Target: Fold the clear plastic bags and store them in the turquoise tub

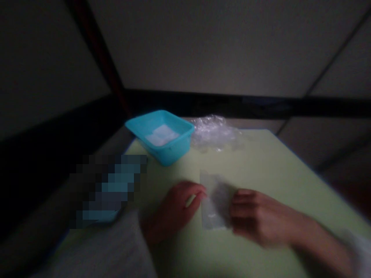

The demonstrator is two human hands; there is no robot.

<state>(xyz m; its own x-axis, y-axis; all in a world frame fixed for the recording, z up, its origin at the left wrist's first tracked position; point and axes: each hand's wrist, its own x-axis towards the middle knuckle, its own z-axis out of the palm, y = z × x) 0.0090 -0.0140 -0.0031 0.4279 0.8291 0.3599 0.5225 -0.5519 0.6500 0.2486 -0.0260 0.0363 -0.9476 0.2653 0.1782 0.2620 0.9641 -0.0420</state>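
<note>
A small, flat, see-through plastic bag (210, 212) is just above or on the pale green tabletop, between my two hands. My left hand (182, 200) pinches the bag's left edge between thumb and forefinger. Over the right side of the bag is my right hand (257, 216), back up, with the fingers bent and close together. Its fingertips are hidden and slightly blurred, so what they hold cannot be made out. A dark shadow falls across the bag beside them.
A turquoise plastic basket (176, 152) with white flat pieces (162, 135) inside stands at the back left. Beside it lies a heap of crumpled clear plastic (214, 131). A pixelated bluish object (116, 189) is along the left edge of the table (278, 170). Grey panels rise behind.
</note>
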